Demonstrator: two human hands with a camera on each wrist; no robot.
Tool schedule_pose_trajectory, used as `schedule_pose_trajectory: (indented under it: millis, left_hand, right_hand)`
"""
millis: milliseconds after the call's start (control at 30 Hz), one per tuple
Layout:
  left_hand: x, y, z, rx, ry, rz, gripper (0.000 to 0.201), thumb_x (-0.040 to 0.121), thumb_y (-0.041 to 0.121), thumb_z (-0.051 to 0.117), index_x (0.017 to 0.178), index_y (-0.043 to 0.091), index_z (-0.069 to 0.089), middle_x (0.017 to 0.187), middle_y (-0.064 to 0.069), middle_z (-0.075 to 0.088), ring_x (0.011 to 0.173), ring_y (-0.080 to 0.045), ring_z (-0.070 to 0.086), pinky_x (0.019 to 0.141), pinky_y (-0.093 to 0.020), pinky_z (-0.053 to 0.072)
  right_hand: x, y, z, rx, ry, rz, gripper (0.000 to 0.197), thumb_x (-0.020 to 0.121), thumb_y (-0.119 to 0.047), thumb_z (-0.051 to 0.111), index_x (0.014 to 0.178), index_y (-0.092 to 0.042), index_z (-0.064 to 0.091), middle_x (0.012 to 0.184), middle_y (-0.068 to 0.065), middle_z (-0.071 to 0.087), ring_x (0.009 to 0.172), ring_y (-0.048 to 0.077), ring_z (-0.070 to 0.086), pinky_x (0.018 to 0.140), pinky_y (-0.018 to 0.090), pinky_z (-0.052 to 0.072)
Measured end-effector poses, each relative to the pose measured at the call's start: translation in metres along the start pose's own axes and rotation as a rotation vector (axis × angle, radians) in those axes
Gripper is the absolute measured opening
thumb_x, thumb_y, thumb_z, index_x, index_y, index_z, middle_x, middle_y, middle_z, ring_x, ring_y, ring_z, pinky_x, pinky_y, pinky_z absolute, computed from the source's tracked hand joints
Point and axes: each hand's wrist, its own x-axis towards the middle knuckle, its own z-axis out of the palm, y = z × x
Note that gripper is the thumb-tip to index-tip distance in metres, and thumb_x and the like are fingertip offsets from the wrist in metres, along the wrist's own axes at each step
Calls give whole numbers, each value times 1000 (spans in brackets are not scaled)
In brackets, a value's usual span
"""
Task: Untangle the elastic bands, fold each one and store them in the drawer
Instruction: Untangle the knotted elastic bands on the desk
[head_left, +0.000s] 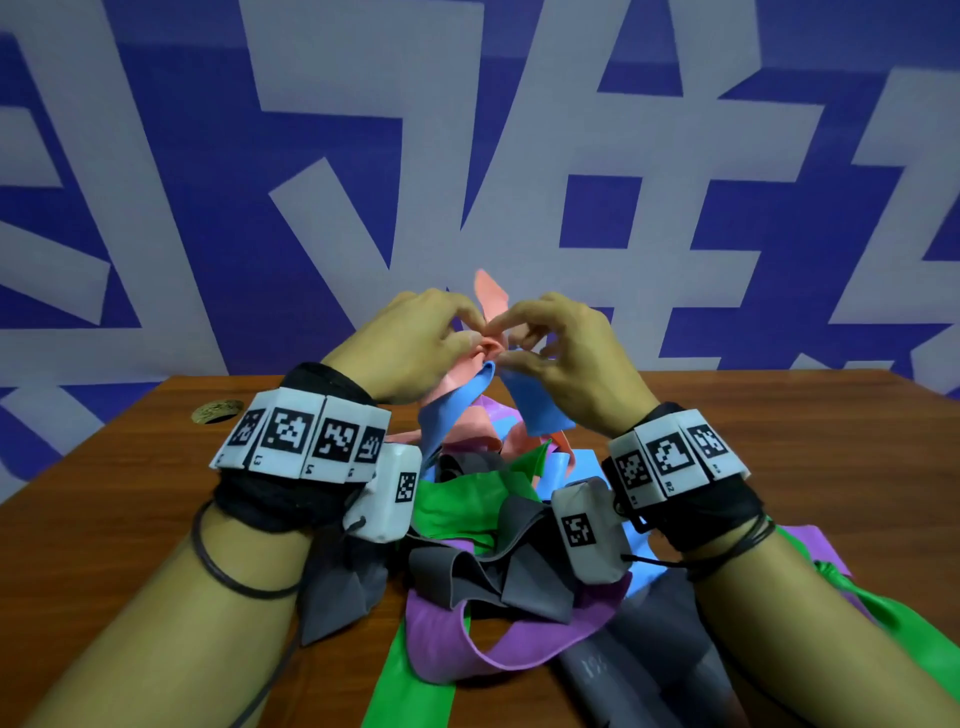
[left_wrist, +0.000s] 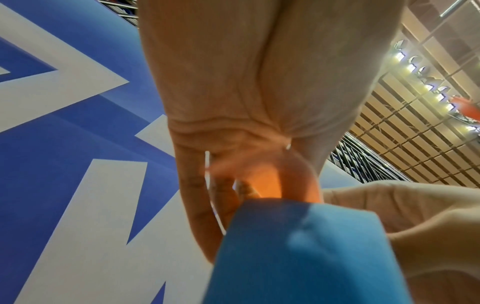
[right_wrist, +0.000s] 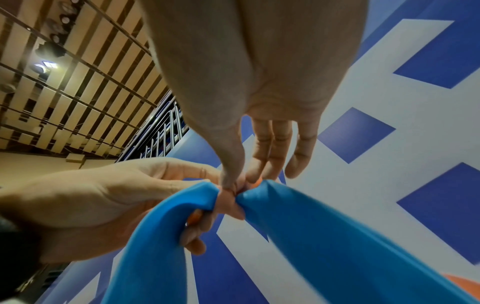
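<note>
The pink band (head_left: 491, 296) and the blue band (head_left: 452, 415) are knotted together, and I hold this knot in the air above the pile of bands (head_left: 483, 530). My left hand (head_left: 415, 348) pinches the pink band at the knot with thumb and fingertips curled on it. My right hand (head_left: 566, 358) pinches the same knot from the other side, thumb against the first fingers, while the other fingers stay more straight. From the knot the blue band hangs down in two strips to the pile. One end of the pink band stands up above the knot. The pile lies on the brown wooden counter (head_left: 156, 467), just under my wrists, and in it I see green (head_left: 457, 504), grey (head_left: 467, 571) and purple (head_left: 467, 644) bands mixed together. Left of the pile, near the far edge of the counter, there is a round golden cap (head_left: 217, 410) in the wood. Behind the pile stands a blue and white wall (head_left: 208, 156).
</note>
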Motion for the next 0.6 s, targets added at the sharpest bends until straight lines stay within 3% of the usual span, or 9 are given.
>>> schedule_pose_trajectory:
  millis: [100, 167, 200, 267, 367, 400, 467, 533, 600]
  left_hand:
    - [-1, -1, 0, -45, -2, 8, 20, 94, 30, 62, 112, 23, 57, 78, 3, 60, 69, -6, 51, 56, -23, 33]
    - [0, -3, 0, -56, 13, 16, 22, 92, 27, 64, 112, 22, 57, 85, -2, 65, 77, -13, 54, 59, -25, 36]
    - [-1, -4, 0, -63, 16, 20, 22, 91, 25, 65, 111, 22, 57, 85, -2, 66, 76, -10, 55, 58, -23, 36]
    - [-2, -3, 0, -92, 8, 25, 24, 88, 22, 68, 110, 23, 57, 75, -1, 66, 63, -2, 53, 51, -18, 33]
    - [-3, -1, 0, -105, -10, 37, 27, 87, 24, 70, 109, 25, 56, 70, -1, 66, 52, -1, 52, 48, -17, 37]
    - [-3, 0, 1, -114, -16, 39, 25, 87, 24, 69, 108, 26, 56, 74, 0, 67, 55, -2, 55, 52, -18, 43]
    - [-2, 1, 2, -123, -15, 41, 20, 90, 23, 66, 107, 26, 57, 93, 2, 69, 76, -9, 64, 65, -27, 52]
    - [-2, 2, 3, -87, -12, 57, 17, 91, 20, 64, 107, 24, 58, 106, 5, 66, 94, -15, 63, 75, -29, 51]
    - [0, 0, 4, -59, -6, 65, 15, 91, 17, 63, 105, 21, 58, 105, 4, 65, 95, -15, 62, 75, -26, 50]
  right_hand:
    - [0, 1, 1, 35, -17, 9, 16, 82, -17, 77, 96, -21, 72, 73, 0, 63, 71, 12, 59, 67, 24, 48]
    - [0, 2, 3, 48, -20, 13, 20, 82, -17, 78, 99, -20, 69, 74, -2, 64, 72, 11, 60, 66, 17, 45]
    - [0, 3, 3, 55, -9, 18, 24, 80, -16, 79, 101, -19, 67, 77, -3, 65, 75, 10, 61, 66, 14, 43]
    - [0, 4, 3, 55, 36, 21, 30, 78, -16, 81, 103, -17, 63, 84, -3, 67, 81, 11, 62, 67, 11, 41]
    - [1, 3, 1, 91, 113, 12, 33, 73, -16, 84, 95, -18, 60, 88, -3, 69, 82, 13, 61, 68, 16, 43]
    - [1, 2, 0, 113, 127, 9, 34, 70, -16, 86, 91, -19, 59, 87, -4, 68, 79, 11, 60, 68, 18, 43]
    - [0, 0, 0, 157, 128, -16, 36, 66, -18, 89, 85, -17, 58, 81, -7, 68, 72, 8, 58, 65, 15, 41]
    - [0, -4, 2, 181, 117, -40, 36, 64, -22, 90, 82, -13, 60, 76, -7, 68, 69, 11, 59, 63, 14, 40]
    - [0, -5, 4, 190, 121, -43, 32, 65, -23, 90, 77, -14, 62, 74, -5, 69, 68, 10, 60, 62, 16, 42]
